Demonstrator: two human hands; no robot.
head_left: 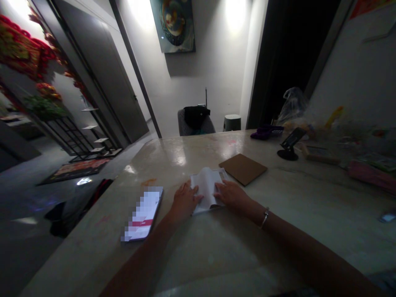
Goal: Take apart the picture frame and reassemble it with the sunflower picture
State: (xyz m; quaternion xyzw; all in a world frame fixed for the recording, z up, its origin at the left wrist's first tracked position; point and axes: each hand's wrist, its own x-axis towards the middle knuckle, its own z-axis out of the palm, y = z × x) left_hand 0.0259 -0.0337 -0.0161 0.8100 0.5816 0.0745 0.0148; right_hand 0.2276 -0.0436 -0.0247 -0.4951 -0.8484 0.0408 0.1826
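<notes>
A thin white sheet (208, 185), paper or cloth, lies on the marble-look table and bulges up along its middle. Beneath its upper right corner shows part of a pale, frame-like edge (223, 174). My left hand (186, 200) grips the sheet's left side, its thumb on top. On the right side, the curled fingers of my right hand (233, 194) hold the sheet; what lies under them is hidden. A brown square board (243, 168) rests flat just beyond my right hand. Left of my left forearm lies a phone (144, 216) with its screen lit.
A black phone stand (291, 144), a purple item (265, 132) and a wooden frame (320, 153) stand toward the table's right back. Beyond them are plastic bags (293, 107) and clutter. A grey chair (182, 122) with a black item over it stands behind the far edge.
</notes>
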